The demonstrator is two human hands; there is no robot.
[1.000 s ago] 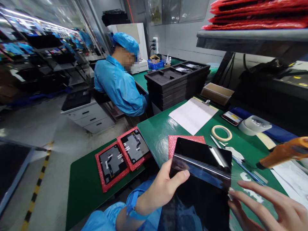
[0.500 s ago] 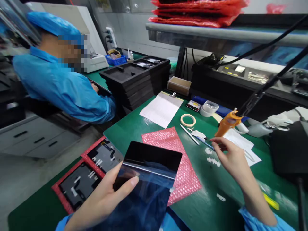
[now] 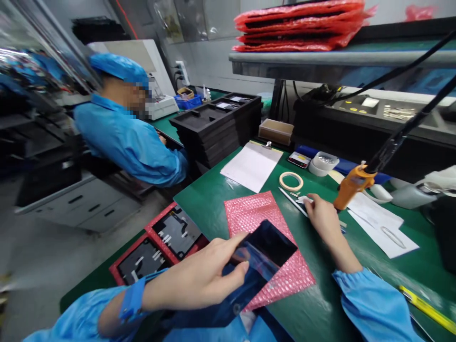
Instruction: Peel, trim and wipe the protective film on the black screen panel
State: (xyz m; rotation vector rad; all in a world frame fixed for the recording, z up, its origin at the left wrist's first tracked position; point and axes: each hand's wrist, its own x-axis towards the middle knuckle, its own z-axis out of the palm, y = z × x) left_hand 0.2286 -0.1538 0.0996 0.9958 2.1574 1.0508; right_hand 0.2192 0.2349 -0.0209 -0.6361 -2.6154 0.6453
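My left hand [image 3: 199, 275] grips a dark, glossy flat screen panel [image 3: 276, 244], thumb on its face and fingers round the edge. The panel is tilted above a pink bubble-wrap pouch [image 3: 285, 278], and its lower part is blurred and partly behind my hand. Over on the right, my right hand [image 3: 324, 221] has its fingers closed at a small white piece [image 3: 302, 199] on the green mat. A white stylus-like stick [image 3: 290, 199] lies beside those fingertips.
Near my right hand hangs an orange-handled electric screwdriver [image 3: 354, 185]. A tape roll [image 3: 291, 181], clipboard paper [image 3: 251, 166] and yellow cutter [image 3: 427, 308] lie on the mat. Two panels on pink wrap [image 3: 178, 230] are at left. Beyond, a person in blue [image 3: 131, 137] sits by stacked black trays [image 3: 217, 128].
My right hand has moved left to the small white piece and closed there. My left hand has turned and tilted the panel, shifting it right. The camera view has swung slightly left.
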